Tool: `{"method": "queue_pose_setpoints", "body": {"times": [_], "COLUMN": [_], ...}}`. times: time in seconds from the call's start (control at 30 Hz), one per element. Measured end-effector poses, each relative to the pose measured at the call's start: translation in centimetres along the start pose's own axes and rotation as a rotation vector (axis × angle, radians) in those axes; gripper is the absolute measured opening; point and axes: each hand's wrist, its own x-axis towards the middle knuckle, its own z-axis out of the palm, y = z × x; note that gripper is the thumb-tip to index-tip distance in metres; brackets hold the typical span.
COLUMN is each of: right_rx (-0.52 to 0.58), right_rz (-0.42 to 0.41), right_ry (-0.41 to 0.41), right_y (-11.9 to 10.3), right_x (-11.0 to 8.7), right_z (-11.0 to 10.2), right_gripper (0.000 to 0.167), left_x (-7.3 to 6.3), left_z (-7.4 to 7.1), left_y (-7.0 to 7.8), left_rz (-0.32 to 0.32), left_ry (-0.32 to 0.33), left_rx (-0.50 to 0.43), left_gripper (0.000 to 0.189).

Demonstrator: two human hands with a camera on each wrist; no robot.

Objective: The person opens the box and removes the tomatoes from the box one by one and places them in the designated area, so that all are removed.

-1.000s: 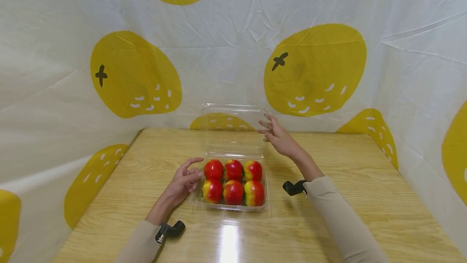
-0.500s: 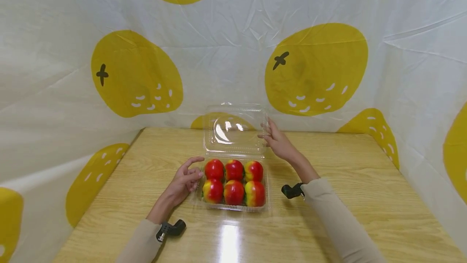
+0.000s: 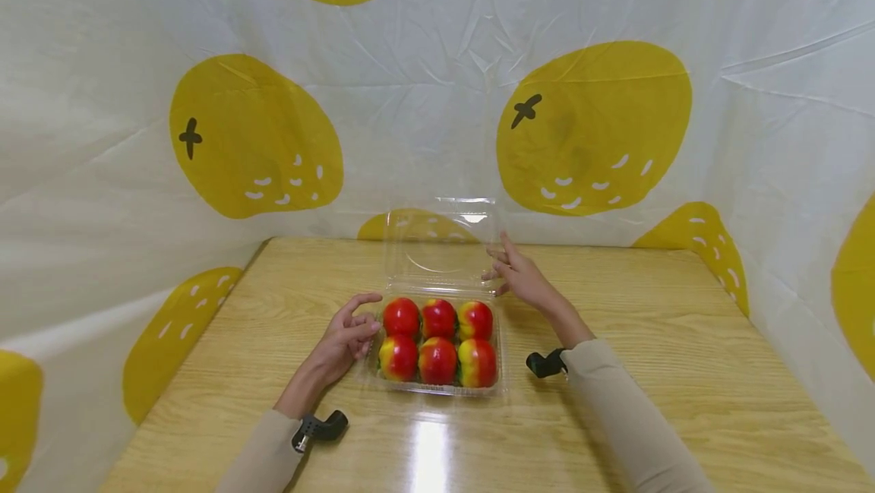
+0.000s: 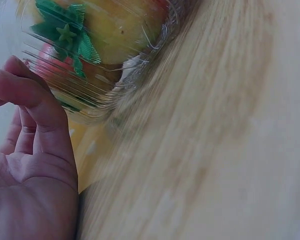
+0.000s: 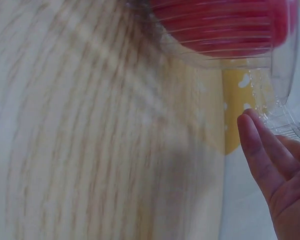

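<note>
A clear plastic clamshell box (image 3: pixel 447 388) sits on the table, its lid (image 3: pixel 440 250) standing up at the back. Inside lie several glossy red-and-yellow apples (image 3: pixel 437 360) in two rows; a green leaf piece (image 4: pixel 65 35) shows through the wall in the left wrist view. My left hand (image 3: pixel 345 337) is at the box's left side, index finger and thumb apart in the head view with their tips right at the rim. Beside the lid's lower right edge is my right hand (image 3: pixel 522 278), fingers fairly straight and spread, fingertips overlapping the edge.
The wooden table (image 3: pixel 656 311) reaches back to a pale cloth (image 3: pixel 424 121) printed with large yellow fruit, which also hangs along both sides. A black camera mount sits on the left wrist (image 3: pixel 321 428) and on the right wrist (image 3: pixel 547 363).
My right hand has slid down along the lid's right edge, toward the hinge. The lid has shifted its tilt slightly, and glare on it came and went. My left hand and the apples stay put.
</note>
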Motion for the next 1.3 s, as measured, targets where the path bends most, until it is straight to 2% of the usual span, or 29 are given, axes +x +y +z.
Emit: {"method": "queue_pose_setpoints", "body": {"times": [0.63,0.9,1.3], "right_rx": [0.029,0.050,0.022], "right_rz": [0.042,0.059,0.102], "right_ry": [0.047,0.038,0.008], "right_y": [1.4,1.4,1.5], "right_x": [0.0,0.1,0.0], "right_z": [0.3,0.5,0.6], "right_gripper": [0.071,0.070,0.068], "left_x": [-0.1,-0.1,-0.1], "left_z": [0.0,0.1,0.2], "left_y": [-0.1,0.1,0.4], "left_rz": [0.012,0.009,0.023], "left_ry": [-0.013,-0.011,-0.035], "left_rx": [0.012,0.013,-0.005], "left_gripper": [0.050,0.048,0.051]}}
